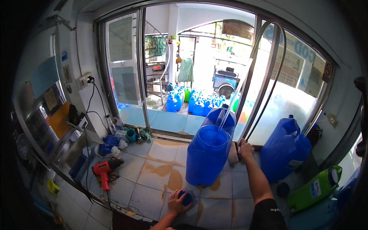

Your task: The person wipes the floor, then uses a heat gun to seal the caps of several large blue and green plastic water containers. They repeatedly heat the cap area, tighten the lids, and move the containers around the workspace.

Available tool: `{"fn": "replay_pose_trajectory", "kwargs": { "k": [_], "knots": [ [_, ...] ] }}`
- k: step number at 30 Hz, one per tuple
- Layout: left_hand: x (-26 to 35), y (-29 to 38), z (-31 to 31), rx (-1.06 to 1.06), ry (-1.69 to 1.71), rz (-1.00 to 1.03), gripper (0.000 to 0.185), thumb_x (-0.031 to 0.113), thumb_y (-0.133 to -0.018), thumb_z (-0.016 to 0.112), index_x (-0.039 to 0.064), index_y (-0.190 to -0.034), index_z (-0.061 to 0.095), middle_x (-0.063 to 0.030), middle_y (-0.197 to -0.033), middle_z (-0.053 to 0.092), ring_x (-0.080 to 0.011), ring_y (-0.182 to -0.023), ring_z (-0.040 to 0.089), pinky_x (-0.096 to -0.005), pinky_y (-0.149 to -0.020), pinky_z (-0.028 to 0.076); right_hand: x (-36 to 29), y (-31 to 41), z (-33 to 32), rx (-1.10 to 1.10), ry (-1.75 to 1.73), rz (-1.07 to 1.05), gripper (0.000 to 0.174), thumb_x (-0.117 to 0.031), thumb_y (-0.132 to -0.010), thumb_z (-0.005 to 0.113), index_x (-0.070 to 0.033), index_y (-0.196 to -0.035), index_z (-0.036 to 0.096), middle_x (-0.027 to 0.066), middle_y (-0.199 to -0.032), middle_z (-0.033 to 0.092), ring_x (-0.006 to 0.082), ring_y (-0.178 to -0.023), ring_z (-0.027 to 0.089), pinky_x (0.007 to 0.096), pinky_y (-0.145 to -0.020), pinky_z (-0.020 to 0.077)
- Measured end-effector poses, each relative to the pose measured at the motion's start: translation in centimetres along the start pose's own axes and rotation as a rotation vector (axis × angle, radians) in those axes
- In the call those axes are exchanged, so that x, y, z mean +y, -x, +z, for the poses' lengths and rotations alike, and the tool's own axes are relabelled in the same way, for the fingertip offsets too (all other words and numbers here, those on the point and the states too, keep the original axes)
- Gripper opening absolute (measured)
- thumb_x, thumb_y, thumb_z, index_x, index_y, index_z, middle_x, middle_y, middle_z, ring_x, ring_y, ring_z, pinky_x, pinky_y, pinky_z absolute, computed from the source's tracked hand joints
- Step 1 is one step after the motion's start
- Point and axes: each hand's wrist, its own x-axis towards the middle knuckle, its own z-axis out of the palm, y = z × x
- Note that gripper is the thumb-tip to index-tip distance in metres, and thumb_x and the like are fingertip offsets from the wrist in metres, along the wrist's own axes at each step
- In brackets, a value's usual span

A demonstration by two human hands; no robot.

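My left hand (178,202) rests around a round dark blue cap (186,199) on the tiled counter (143,198). Right of centre stands a blue plastic water container (205,161) with its wide mouth uncapped. Water runs into that mouth from a clear hose (234,97), which loops high near the window frame. My right hand (246,149) reaches to the base of the window post, beside the thin dark tube; what its fingers touch there is too small to tell. Behind the uncapped container is another blue container (230,119) with a black cap.
A red heat gun (104,172) lies at the left, near blue dispenser parts (110,145) and a teal cup (131,135). Blue (283,149) and green (314,189) containers stand at the right, with a dark cap (283,189) between them. Brown puddles spot the tiles.
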Motion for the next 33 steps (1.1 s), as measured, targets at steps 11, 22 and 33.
{"fn": "replay_pose_trajectory", "kwargs": {
  "k": [11,22,33],
  "knots": [
    [0.2,-0.3,-0.2,0.010,0.005,-0.007,0.064,0.060,-0.070,0.081,0.020,-0.119,0.075,-0.0096,-0.136,0.062,-0.0331,-0.133,0.054,-0.0501,-0.112,0.039,-1.8,-5.1,-0.6,-0.113,0.107,0.021,0.030,-0.021,-0.095,0.065,-0.014,-0.123,0.074,0.0065,-0.127,0.073,0.0256,-0.118,0.070,0.0397,-0.094,0.0587],
    [0.1,-0.3,-0.2,0.019,0.023,0.007,0.064,0.060,-0.071,0.080,0.019,-0.119,0.074,-0.0102,-0.136,0.061,-0.0331,-0.133,0.054,-0.0502,-0.112,0.039,-1.6,-5.8,0.0,-0.092,0.184,0.010,0.032,-0.018,-0.102,0.051,-0.014,-0.125,0.074,0.0046,-0.131,0.071,0.0233,-0.120,0.069,0.0391,-0.093,0.0583],
    [0.0,-0.2,-0.1,-0.021,0.019,-0.005,0.066,0.063,-0.073,0.077,0.020,-0.122,0.073,-0.0101,-0.138,0.060,-0.0316,-0.136,0.052,-0.0492,-0.114,0.036,-1.4,-7.2,0.9,-0.139,0.192,0.013,0.034,-0.021,-0.102,0.053,-0.014,-0.130,0.072,0.0058,-0.134,0.070,0.0250,-0.122,0.068,0.0431,-0.094,0.0580]
  ]
}}
